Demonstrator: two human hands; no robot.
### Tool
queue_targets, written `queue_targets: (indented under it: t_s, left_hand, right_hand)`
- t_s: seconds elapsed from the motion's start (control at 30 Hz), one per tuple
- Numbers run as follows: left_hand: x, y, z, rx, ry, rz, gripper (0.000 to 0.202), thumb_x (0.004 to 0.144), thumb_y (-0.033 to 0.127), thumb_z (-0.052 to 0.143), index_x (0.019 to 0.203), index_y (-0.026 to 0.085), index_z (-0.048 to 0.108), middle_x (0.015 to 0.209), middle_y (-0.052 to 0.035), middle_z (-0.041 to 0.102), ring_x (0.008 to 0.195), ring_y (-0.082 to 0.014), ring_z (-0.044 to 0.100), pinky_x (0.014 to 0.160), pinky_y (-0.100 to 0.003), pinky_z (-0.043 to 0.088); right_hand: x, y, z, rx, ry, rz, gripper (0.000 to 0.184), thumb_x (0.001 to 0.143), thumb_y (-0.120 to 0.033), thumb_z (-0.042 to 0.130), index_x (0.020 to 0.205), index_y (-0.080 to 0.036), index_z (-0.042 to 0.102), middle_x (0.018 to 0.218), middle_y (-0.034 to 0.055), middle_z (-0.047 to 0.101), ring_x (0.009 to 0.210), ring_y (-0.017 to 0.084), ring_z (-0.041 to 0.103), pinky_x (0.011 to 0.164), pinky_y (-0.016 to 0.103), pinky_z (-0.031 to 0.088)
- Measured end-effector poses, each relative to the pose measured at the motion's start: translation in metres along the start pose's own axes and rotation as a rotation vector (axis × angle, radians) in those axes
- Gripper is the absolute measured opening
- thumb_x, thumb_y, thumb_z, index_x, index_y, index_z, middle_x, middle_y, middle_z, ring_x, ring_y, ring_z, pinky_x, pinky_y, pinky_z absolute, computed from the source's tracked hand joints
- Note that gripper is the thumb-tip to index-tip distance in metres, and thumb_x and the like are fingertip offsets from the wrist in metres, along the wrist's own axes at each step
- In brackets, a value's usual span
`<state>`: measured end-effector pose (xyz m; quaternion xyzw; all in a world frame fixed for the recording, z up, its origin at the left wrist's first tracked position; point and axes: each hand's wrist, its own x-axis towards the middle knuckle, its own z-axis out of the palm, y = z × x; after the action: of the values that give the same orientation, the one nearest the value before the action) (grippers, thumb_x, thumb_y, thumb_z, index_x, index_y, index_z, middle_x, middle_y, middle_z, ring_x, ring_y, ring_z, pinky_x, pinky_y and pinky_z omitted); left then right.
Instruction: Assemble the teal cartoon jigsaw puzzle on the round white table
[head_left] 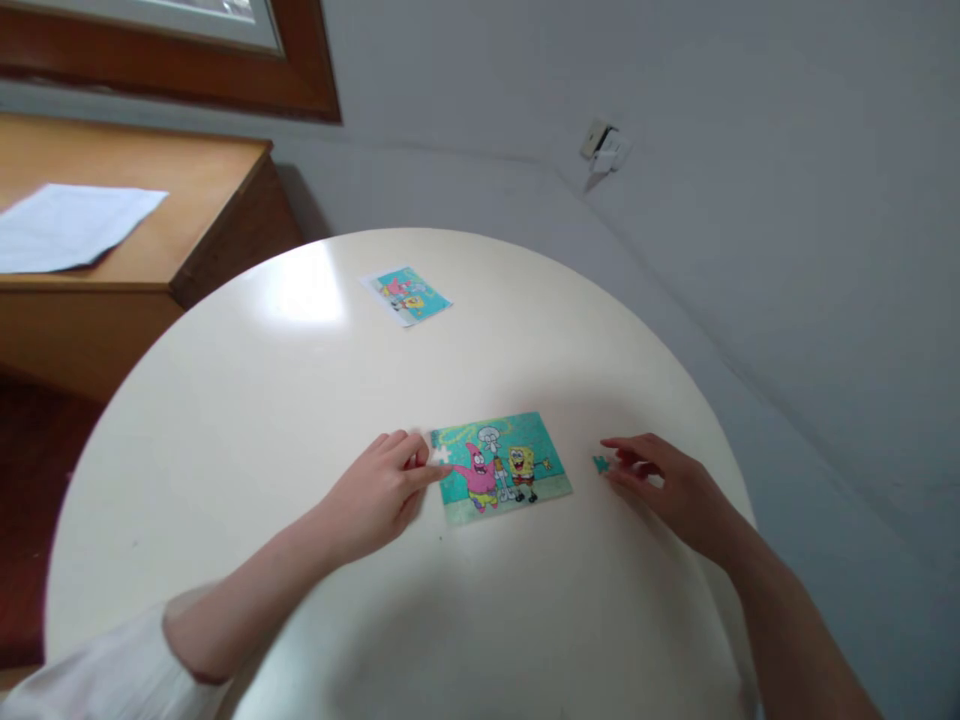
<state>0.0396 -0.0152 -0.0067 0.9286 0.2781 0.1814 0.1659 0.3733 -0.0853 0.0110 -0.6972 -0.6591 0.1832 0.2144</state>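
A small cartoon jigsaw puzzle [501,466] lies assembled on the round cream table [300,400], with one white gap near its upper left edge. My left hand [379,490] rests at the puzzle's left edge, fingers curled, fingertips touching the edge beside the gap. My right hand [667,485] lies to the right of the puzzle, fingertips pinching a loose teal puzzle piece [601,464] against the tabletop.
A small reference picture card [406,294] of the same cartoon lies farther back on the table. A wooden desk [187,200] with a sheet of white paper [71,226] stands at the left. A wall socket [604,148] sits on the grey wall behind.
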Motion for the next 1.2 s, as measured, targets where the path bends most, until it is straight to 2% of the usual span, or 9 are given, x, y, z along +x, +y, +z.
queue_targets:
  t_s: [0.13, 0.3, 0.43, 0.53, 0.7, 0.83, 1.0, 1.1, 1.2]
  left_hand:
    - [0.001, 0.0, 0.001, 0.031, -0.018, -0.032, 0.033, 0.084, 0.012, 0.04, 0.1, 0.022, 0.067, 0.079, -0.0063, 0.052, 0.071, -0.0161, 0.044, 0.064, -0.03, 0.038]
    - [-0.002, -0.003, 0.004, -0.102, 0.069, -0.066, 0.037, 0.083, 0.009, 0.036, 0.102, 0.019, 0.066, 0.076, -0.0058, 0.053, 0.071, -0.0153, 0.048, 0.068, -0.031, 0.042]
    - [-0.004, -0.006, 0.003, -0.306, 0.144, -0.203, 0.038, 0.079, 0.007, 0.036, 0.105, 0.016, 0.062, 0.085, -0.0058, 0.056, 0.068, -0.0115, 0.051, 0.064, -0.025, 0.044]
    - [-0.005, -0.008, 0.003, -0.358, 0.163, -0.253, 0.035, 0.077, 0.007, 0.037, 0.1, 0.015, 0.061, 0.087, -0.0055, 0.057, 0.064, -0.0095, 0.052, 0.061, -0.023, 0.044]
    - [-0.005, -0.009, 0.004, -0.359, 0.172, -0.252, 0.034, 0.075, 0.007, 0.036, 0.097, 0.015, 0.062, 0.084, -0.0049, 0.056, 0.063, -0.0095, 0.052, 0.059, -0.023, 0.043]
    - [-0.003, -0.008, 0.003, -0.366, 0.18, -0.268, 0.033, 0.075, 0.007, 0.038, 0.096, 0.014, 0.062, 0.083, -0.0048, 0.056, 0.063, -0.0097, 0.052, 0.059, -0.023, 0.043]
    - [-0.001, -0.008, 0.001, -0.376, 0.21, -0.303, 0.031, 0.073, 0.005, 0.039, 0.091, 0.014, 0.062, 0.081, -0.0041, 0.057, 0.06, -0.0087, 0.05, 0.058, -0.022, 0.042]
    - [0.0, -0.008, 0.001, -0.372, 0.216, -0.305, 0.032, 0.073, 0.003, 0.039, 0.09, 0.014, 0.063, 0.079, -0.0032, 0.056, 0.058, -0.0083, 0.049, 0.056, -0.021, 0.041]
    - [0.0, -0.008, 0.003, -0.374, 0.206, -0.297, 0.032, 0.073, 0.002, 0.04, 0.091, 0.015, 0.063, 0.079, -0.0028, 0.055, 0.06, -0.0087, 0.05, 0.058, -0.021, 0.041]
  right_hand:
    - [0.006, 0.0, 0.007, 0.008, -0.009, 0.031, 0.021, 0.072, -0.036, 0.054, 0.08, -0.019, 0.064, 0.077, 0.0065, 0.062, 0.064, 0.017, 0.059, 0.061, 0.033, 0.05]
    - [0.012, 0.001, 0.006, 0.009, -0.025, 0.064, 0.016, 0.066, -0.034, 0.057, 0.071, -0.02, 0.06, 0.071, 0.0057, 0.063, 0.062, 0.019, 0.059, 0.058, 0.032, 0.05]
    - [0.01, -0.007, 0.003, -0.019, -0.022, 0.088, 0.015, 0.065, -0.036, 0.058, 0.068, -0.021, 0.057, 0.062, 0.0027, 0.062, 0.054, 0.017, 0.056, 0.052, 0.03, 0.047]
    - [0.009, -0.014, 0.002, -0.045, -0.008, 0.077, 0.016, 0.066, -0.037, 0.058, 0.066, -0.021, 0.056, 0.055, 0.0005, 0.06, 0.049, 0.015, 0.052, 0.049, 0.028, 0.044]
    - [0.02, -0.035, 0.007, 0.116, 0.073, 0.024, 0.024, 0.067, -0.04, 0.059, 0.076, -0.019, 0.06, 0.068, 0.0049, 0.066, 0.058, 0.016, 0.057, 0.057, 0.03, 0.046]
    - [0.037, -0.075, 0.023, 0.302, -0.125, -0.037, 0.022, 0.072, -0.038, 0.056, 0.075, -0.016, 0.062, 0.07, 0.0044, 0.066, 0.064, 0.016, 0.059, 0.062, 0.029, 0.047]
    - [0.055, -0.127, 0.053, 0.344, -0.329, -0.14, 0.011, 0.073, -0.025, 0.055, 0.072, -0.016, 0.06, 0.065, 0.0005, 0.062, 0.06, 0.011, 0.055, 0.057, 0.023, 0.043]
    - [0.063, -0.137, 0.068, 0.375, -0.382, -0.111, 0.008, 0.07, -0.023, 0.059, 0.071, -0.015, 0.059, 0.058, -0.0014, 0.059, 0.054, 0.01, 0.053, 0.051, 0.02, 0.04]
    - [0.068, -0.135, 0.079, 0.378, -0.391, -0.078, 0.01, 0.067, -0.025, 0.062, 0.068, -0.015, 0.059, 0.056, -0.0019, 0.057, 0.052, 0.009, 0.051, 0.05, 0.02, 0.039]
